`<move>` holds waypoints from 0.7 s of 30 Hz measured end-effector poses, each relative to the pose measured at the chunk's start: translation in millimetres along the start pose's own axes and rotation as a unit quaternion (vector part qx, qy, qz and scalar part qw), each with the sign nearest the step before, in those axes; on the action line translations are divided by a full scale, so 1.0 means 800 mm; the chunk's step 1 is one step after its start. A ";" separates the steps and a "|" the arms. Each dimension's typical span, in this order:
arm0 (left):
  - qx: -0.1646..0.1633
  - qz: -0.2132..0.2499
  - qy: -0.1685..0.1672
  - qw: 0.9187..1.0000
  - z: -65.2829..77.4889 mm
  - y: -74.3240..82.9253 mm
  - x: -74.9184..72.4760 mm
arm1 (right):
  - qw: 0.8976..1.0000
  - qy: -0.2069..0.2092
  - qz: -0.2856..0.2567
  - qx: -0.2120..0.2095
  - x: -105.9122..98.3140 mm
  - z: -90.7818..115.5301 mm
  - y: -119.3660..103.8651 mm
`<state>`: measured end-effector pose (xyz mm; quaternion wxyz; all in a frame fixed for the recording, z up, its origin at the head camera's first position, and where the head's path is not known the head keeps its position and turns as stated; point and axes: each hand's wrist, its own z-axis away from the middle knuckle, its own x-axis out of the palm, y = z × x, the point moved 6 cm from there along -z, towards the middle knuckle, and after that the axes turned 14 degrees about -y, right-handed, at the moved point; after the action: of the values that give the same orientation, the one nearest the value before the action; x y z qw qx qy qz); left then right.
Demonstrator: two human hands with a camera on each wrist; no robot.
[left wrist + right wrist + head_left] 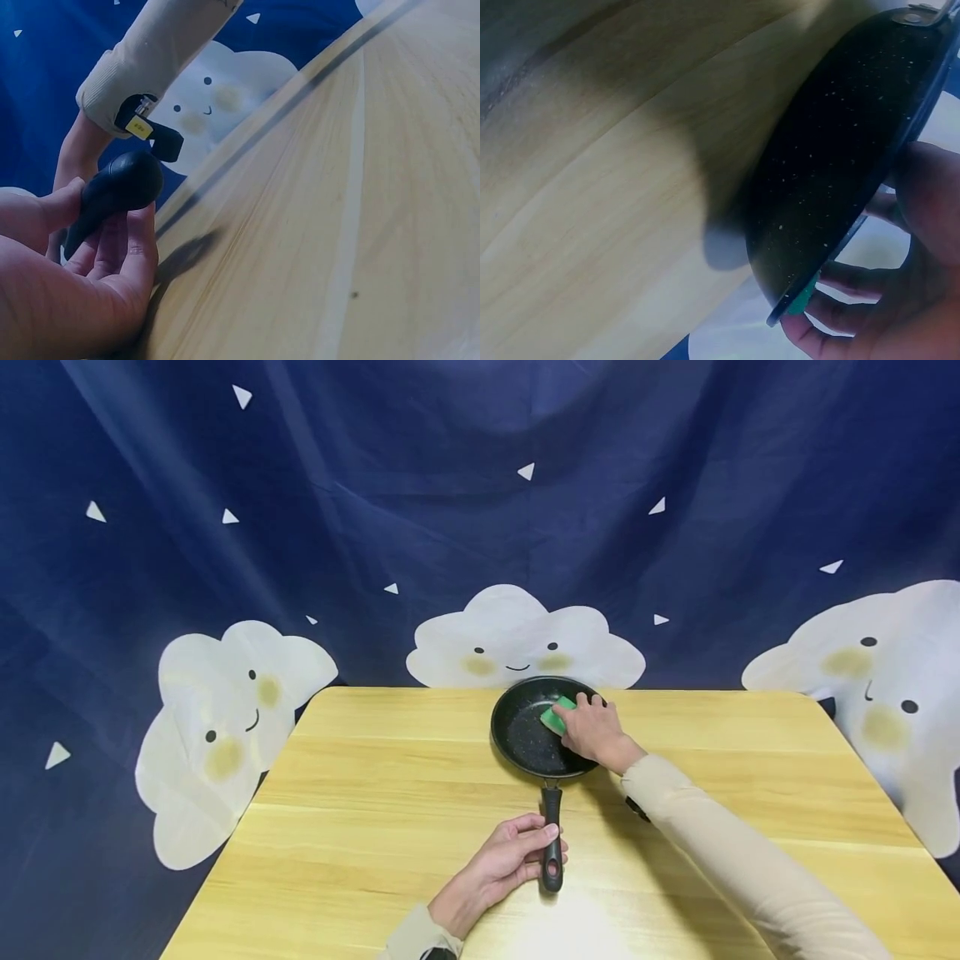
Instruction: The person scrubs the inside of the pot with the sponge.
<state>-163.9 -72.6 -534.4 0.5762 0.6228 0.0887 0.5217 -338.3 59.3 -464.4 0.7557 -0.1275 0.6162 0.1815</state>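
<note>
A black frying pan (520,735) with a speckled surface is near the table's far edge, its handle (552,806) pointing toward me. My left hand (506,864) grips that handle, thumb on top and fingers curled beneath, as the left wrist view also shows at the handle's rounded end (131,181). Inside the pan, my right hand (594,731) holds a green sponge (555,720) against the right part of the cooking surface. In the right wrist view, a bit of the sponge (802,298) shows at the rim between the fingers, with the pan's outer side (825,172) facing the camera.
The pan stands over a light wooden table (360,818) and casts a shadow on it. Behind the far edge hangs a dark blue curtain (450,485) with white triangles and smiling clouds (517,618). A dark device (637,809) sits on the right wrist.
</note>
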 end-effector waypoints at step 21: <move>-0.002 0.010 -0.013 1.000 0.000 0.001 0.000 | 0.996 -0.051 -0.054 -0.056 -0.007 0.022 -0.013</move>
<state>-164.1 -73.1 -533.8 0.5730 0.6293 0.0740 0.5198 -319.4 56.8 -455.2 0.7867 -0.1934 0.5577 0.1809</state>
